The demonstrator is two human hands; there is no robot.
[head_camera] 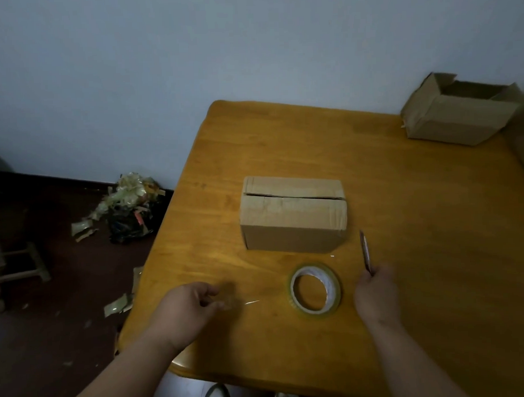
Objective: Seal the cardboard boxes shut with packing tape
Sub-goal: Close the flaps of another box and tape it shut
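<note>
A small cardboard box (293, 215) sits in the middle of the wooden table (421, 282), its top flaps folded down with a slit between them. In front of it a roll of clear packing tape (315, 290) lies flat. My left hand (190, 310) hovers left of the roll, fingers curled; a thin glinting strand of tape stretches from it toward the roll, and the fingertips are blurred. To the right of the roll, my right hand (377, 295) grips a slim knife (365, 251) whose blade points away from me, near the box's right front corner.
An open, empty cardboard box (459, 114) stands at the table's far right corner, with another brown shape at the right edge. On the dark floor to the left lie tape scraps, a heap of waste (130, 209) and a wooden stool (19, 266).
</note>
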